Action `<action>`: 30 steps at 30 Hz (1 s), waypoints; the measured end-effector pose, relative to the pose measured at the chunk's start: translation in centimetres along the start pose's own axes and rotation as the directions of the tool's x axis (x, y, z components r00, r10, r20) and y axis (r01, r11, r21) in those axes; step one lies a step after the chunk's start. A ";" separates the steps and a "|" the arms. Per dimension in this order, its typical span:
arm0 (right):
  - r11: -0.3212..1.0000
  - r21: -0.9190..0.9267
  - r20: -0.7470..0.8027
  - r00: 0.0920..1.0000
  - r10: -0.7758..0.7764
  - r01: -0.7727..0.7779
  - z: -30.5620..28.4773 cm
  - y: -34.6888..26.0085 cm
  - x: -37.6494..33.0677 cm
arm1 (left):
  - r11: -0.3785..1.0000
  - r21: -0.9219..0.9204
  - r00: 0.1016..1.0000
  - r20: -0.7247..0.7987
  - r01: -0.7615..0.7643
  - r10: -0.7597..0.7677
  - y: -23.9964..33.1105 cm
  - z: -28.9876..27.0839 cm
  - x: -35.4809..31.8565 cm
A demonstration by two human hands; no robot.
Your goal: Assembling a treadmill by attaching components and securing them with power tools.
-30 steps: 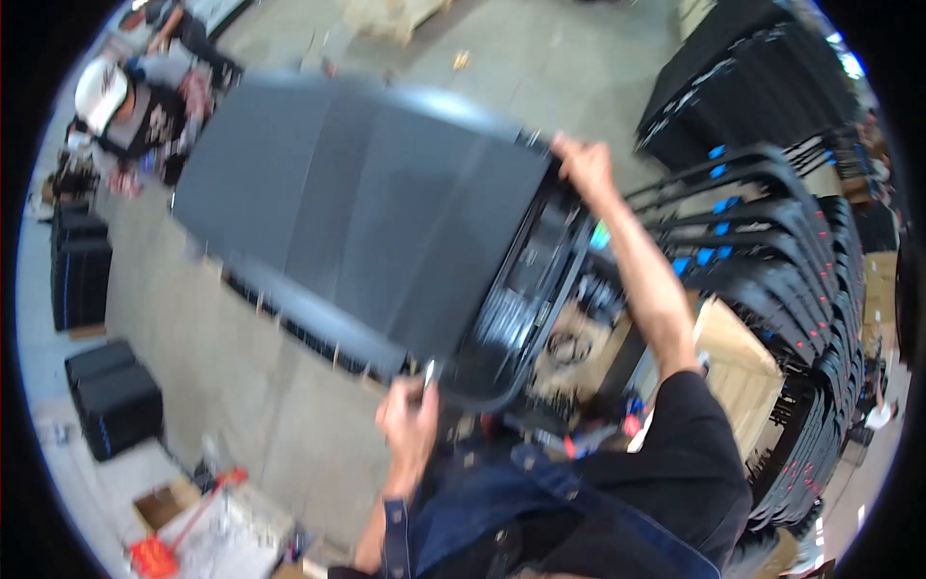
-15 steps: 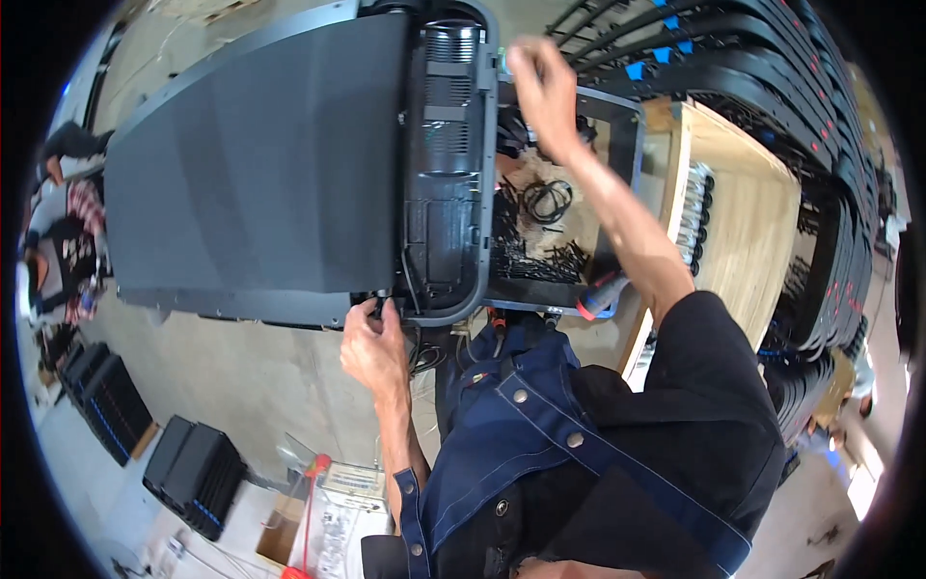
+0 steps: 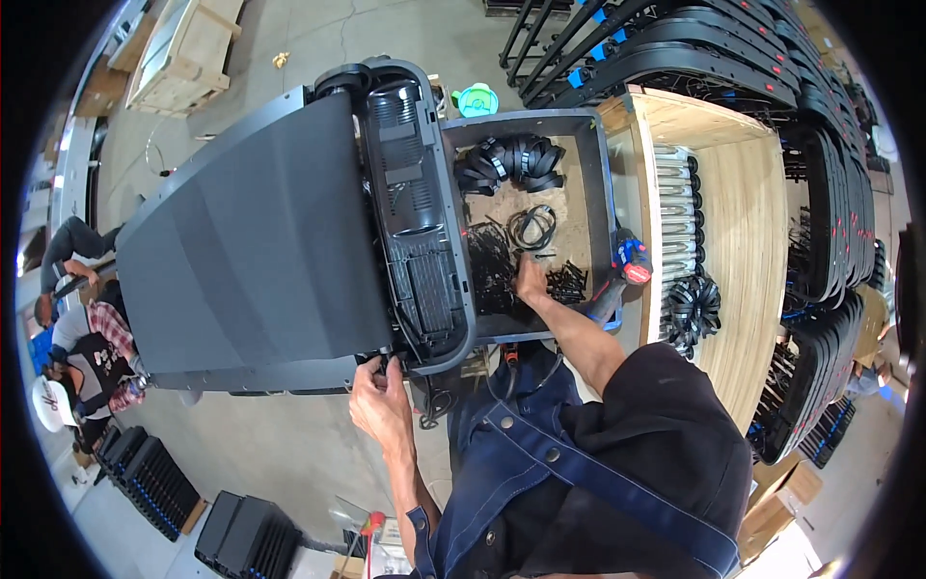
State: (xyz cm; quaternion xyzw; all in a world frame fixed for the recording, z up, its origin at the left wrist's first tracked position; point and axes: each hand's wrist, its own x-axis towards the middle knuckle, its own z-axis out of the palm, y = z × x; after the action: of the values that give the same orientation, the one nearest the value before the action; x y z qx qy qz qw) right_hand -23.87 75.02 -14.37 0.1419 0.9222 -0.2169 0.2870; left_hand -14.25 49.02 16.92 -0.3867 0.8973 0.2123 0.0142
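Observation:
A treadmill deck with a black belt (image 3: 260,241) lies in front of me, its motor compartment (image 3: 424,280) uncovered on the right. My left hand (image 3: 379,400) is closed at the near corner of the deck, by the end of the belt's roller. Its fingertips pinch something dark and small that I cannot make out. Inside a grey tray (image 3: 604,193), my right hand (image 3: 530,280) reaches down with its fingers drawn together among loose black bolts (image 3: 490,265). What those fingers hold is hidden. A coiled black cable (image 3: 531,228) lies just beyond them.
Curved black parts (image 3: 526,159) fill the tray's far end. A blue-and-red power tool (image 3: 632,259) hangs at its right edge. Beyond stands a wooden crate (image 3: 733,261) with metal cylinders (image 3: 675,212). Stacked black frames (image 3: 830,212) line the right. Two people work at far left.
My right hand has come down from above the tray's far left corner to the bolts. My left hand stays at the roller's end. The whole view has shifted.

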 end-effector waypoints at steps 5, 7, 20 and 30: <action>0.852 0.445 -0.216 0.956 -0.199 0.278 -3.2 3.1 0.0 | 0.969 -0.248 0.960 0.266 -0.022 0.090 -1.5 -2.5 1.0; 0.292 0.955 0.071 0.992 -0.100 -0.039 -8.5 -0.3 -4.3 | 0.941 -0.337 0.939 0.330 0.021 0.097 -2.8 -3.7 2.0; 0.736 0.201 -0.102 0.761 -0.641 0.647 -16.9 -15.3 -24.8 | -0.334 -0.178 -0.375 0.547 -0.925 0.748 1.8 -2.6 12.0; 0.681 0.130 -0.017 0.688 -0.725 0.720 -13.7 -17.3 -23.1 | -0.255 -0.557 -0.612 0.722 -0.791 0.321 7.3 -0.7 15.4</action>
State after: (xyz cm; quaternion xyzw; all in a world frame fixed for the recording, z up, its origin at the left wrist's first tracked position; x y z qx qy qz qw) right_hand -18.56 63.51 14.99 -0.2193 0.8824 -0.3728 0.1853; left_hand -30.02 42.60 17.30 0.6414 0.6665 0.0606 0.3750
